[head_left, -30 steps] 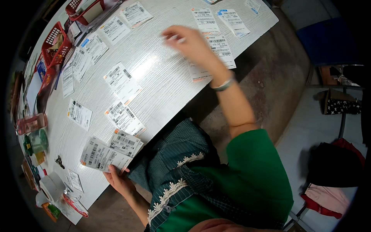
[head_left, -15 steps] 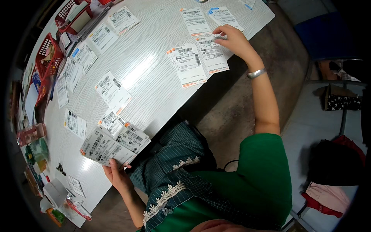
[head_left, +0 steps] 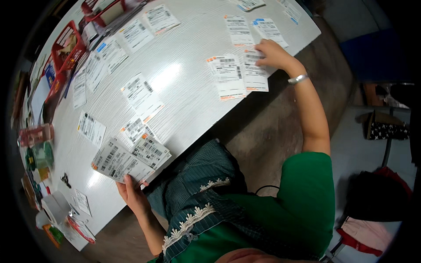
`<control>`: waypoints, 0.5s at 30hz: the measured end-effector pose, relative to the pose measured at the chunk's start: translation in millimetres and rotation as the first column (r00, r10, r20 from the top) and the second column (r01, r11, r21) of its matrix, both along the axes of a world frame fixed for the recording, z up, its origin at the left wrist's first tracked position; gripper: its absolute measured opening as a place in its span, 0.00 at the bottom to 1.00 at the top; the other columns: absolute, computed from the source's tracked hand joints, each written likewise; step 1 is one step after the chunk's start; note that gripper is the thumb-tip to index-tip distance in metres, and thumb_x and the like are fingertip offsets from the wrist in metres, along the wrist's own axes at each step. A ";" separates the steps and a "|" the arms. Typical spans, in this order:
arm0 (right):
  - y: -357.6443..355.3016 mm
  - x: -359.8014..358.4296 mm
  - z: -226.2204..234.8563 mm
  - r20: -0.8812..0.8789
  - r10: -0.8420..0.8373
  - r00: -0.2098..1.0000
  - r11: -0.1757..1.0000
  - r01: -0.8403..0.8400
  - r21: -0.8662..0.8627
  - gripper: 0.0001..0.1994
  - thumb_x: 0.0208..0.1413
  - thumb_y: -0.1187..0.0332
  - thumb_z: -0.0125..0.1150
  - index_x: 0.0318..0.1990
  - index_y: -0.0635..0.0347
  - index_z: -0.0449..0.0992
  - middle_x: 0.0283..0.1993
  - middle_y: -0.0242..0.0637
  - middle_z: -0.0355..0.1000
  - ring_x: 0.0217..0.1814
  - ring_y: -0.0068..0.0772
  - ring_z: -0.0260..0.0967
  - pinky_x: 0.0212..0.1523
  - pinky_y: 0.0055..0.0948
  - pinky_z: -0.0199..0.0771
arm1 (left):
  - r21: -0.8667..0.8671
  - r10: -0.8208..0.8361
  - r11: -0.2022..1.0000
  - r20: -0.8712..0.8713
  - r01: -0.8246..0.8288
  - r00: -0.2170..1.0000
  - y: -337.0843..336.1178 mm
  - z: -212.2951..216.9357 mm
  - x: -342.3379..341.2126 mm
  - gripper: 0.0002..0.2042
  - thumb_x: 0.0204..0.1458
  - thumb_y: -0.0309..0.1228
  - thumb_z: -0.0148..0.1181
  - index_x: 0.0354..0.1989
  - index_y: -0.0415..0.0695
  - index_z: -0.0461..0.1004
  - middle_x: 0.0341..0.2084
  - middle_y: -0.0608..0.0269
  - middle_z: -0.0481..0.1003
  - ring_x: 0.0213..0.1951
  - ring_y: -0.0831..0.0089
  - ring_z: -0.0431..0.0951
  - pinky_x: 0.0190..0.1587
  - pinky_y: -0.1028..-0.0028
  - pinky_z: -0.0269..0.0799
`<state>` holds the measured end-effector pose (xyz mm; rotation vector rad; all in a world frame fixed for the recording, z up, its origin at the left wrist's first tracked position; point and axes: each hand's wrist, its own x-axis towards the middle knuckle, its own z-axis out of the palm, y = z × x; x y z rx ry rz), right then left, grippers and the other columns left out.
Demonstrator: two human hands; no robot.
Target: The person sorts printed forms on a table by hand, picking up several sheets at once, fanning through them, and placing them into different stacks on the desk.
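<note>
My left hand (head_left: 133, 197) pinches the lower edge of a fanned bunch of shipping labels (head_left: 116, 161), white slips with barcodes and orange corners. The bunch is held over the table's near edge, partly covering another label (head_left: 133, 128) lying there. Stretched out to the far right, my right hand (head_left: 274, 56) has its curled fingers and thumb at the upper right edge of a shipping label (head_left: 255, 76). That hand covers part of this label. A pile of labels (head_left: 229, 78) touches it on the left, and one more label (head_left: 238, 30) lies just beyond.
A blue-marked label pile (head_left: 269, 31) lies beyond my right hand. Several label piles (head_left: 142, 96) spread across the white table (head_left: 184, 101). Red baskets (head_left: 68, 46) line its far left side. A tape roll (head_left: 55, 208) and keys (head_left: 66, 179) are at the left.
The view has shifted, so the table's contents appear moved rightward and down. My right fingers have come down onto the label's edge. My left hand keeps hold of its bunch.
</note>
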<state>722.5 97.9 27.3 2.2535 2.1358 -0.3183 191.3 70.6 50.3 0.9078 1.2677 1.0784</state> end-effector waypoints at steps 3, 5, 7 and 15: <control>-8.2 -12.4 26.0 -0.042 -0.119 0.992 0.991 0.122 0.061 0.12 0.48 0.68 0.55 0.39 0.64 0.71 0.36 0.47 0.69 0.41 0.46 0.67 0.43 0.37 0.66 | -0.041 0.095 0.995 0.017 -0.094 0.995 -2.4 -7.9 -16.1 0.16 0.57 0.32 0.46 0.51 0.37 0.60 0.39 0.57 0.70 0.29 0.76 0.72 0.24 0.80 0.69; -26.9 -52.5 66.6 -0.065 -0.305 0.950 0.902 0.310 0.299 0.12 0.54 0.68 0.51 0.43 0.65 0.70 0.38 0.46 0.72 0.41 0.47 0.69 0.42 0.36 0.66 | -0.092 0.133 0.986 -0.034 -0.136 0.990 -4.3 -13.1 -25.1 0.16 0.58 0.31 0.45 0.53 0.38 0.59 0.41 0.56 0.71 0.32 0.73 0.74 0.25 0.78 0.72; -37.6 -87.4 78.4 -0.366 -0.265 0.892 0.761 0.427 0.488 0.11 0.59 0.67 0.49 0.44 0.62 0.73 0.27 0.31 0.70 0.27 0.24 0.66 0.29 0.24 0.66 | -0.146 0.097 0.986 0.092 -0.083 0.991 -5.2 -15.5 -32.2 0.17 0.58 0.31 0.44 0.54 0.38 0.58 0.43 0.54 0.70 0.35 0.69 0.76 0.30 0.73 0.78; -36.7 -280.4 43.4 -0.980 -0.132 0.152 0.966 0.241 -0.093 0.07 0.59 0.73 0.47 0.40 0.66 0.70 0.24 0.29 0.67 0.15 0.15 0.59 0.14 0.13 0.56 | -0.195 0.069 0.981 0.324 -0.005 0.943 -6.2 -32.6 -35.3 0.18 0.60 0.31 0.39 0.56 0.36 0.53 0.47 0.50 0.67 0.41 0.67 0.76 0.34 0.74 0.80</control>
